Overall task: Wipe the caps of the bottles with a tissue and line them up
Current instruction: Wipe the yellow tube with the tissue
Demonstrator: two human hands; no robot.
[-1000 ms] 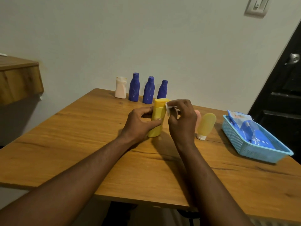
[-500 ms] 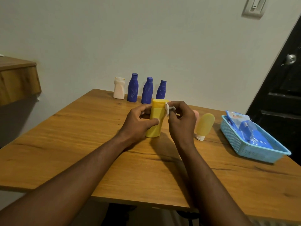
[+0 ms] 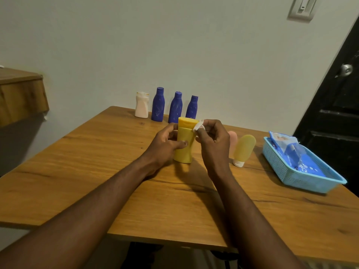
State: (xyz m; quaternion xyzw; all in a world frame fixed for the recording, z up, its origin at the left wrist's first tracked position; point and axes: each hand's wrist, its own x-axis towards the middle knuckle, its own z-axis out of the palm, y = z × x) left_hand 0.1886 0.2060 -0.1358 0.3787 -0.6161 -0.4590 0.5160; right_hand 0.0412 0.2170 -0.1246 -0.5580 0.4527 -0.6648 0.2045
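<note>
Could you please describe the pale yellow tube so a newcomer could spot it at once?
On the wooden table, look just left of the light blue basket at its right side. A pale yellow tube stands there upside down on a small white cap. Unlike the brighter yellow bottle the left hand grips, it is rounded on top and untouched.

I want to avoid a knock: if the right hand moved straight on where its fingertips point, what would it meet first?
The cap of the yellow bottle: the right hand pinches a tissue beside it. They may already touch; depth is unclear. The left hand holds the bottle.
</note>
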